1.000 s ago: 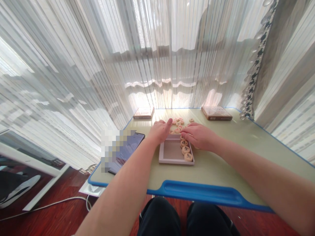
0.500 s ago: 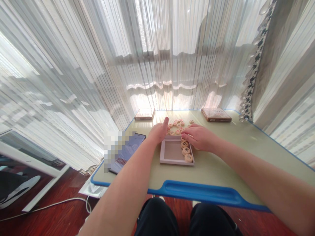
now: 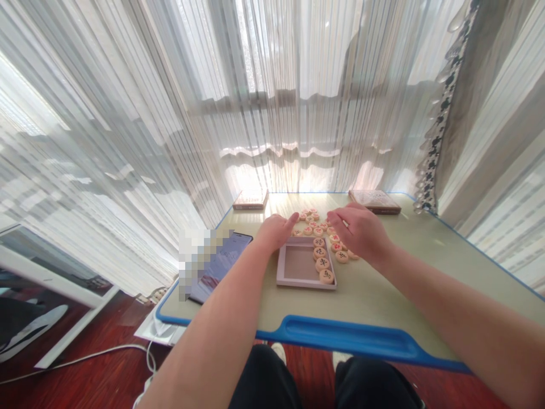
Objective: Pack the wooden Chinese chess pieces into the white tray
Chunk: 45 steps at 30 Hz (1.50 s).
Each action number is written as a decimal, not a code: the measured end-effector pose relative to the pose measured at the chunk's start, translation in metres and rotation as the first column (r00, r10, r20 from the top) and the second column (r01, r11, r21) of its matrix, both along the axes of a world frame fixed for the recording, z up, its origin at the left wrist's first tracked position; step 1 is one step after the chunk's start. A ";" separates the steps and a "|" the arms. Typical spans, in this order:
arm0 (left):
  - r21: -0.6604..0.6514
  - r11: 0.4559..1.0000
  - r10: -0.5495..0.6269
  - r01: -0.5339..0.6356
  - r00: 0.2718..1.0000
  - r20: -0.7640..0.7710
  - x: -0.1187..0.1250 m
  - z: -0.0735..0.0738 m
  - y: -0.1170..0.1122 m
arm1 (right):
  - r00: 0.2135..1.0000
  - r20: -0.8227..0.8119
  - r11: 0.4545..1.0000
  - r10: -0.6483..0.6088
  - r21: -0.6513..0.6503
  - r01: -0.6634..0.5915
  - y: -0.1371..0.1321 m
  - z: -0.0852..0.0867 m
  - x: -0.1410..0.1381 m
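A phone [image 3: 219, 267], partly pixelated, is laid on a blue-edged desk [image 3: 340, 334]. The left hand [image 3: 276, 232] is rested there, apparently empty, thumb spread, beside the far-left corner of a shallow white tray [image 3: 279, 267]. Round wooden Chinese chess pieces [image 3: 322, 263] are lined along the tray's right side and scattered beyond it. The right hand [image 3: 360, 233] is curled just above them; whether a piece is held cannot be told.
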<state>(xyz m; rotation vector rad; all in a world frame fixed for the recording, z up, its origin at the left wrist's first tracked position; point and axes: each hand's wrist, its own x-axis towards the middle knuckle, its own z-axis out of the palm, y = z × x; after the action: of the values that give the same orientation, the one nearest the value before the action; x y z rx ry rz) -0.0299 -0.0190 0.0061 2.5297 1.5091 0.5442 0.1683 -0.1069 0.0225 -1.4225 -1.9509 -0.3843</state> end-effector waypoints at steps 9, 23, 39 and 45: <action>0.126 0.992 0.025 -0.022 0.999 -0.025 0.002 -0.001 -0.002 | 0.956 -0.286 0.997 0.072 -0.017 -0.080 -0.002 -0.002 -0.001; 0.131 0.990 0.001 -0.044 0.951 0.311 0.005 0.001 -0.002 | 0.797 -0.600 0.995 0.077 -0.008 -0.102 0.007 -0.005 0.005; -0.058 0.959 -0.272 0.276 0.960 0.071 0.003 0.019 -0.034 | 0.831 -0.549 0.995 0.084 0.000 -0.100 0.005 -0.003 0.004; -0.070 0.943 -0.327 0.324 0.944 -0.035 0.004 0.019 -0.035 | 0.884 -0.459 0.995 0.090 0.004 -0.099 0.002 -0.002 0.000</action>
<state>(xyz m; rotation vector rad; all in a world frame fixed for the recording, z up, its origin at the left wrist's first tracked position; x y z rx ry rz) -0.0261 -0.0541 0.0255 2.6782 1.0637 0.3845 0.1688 -0.1051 0.0210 -1.2815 -1.6260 0.0231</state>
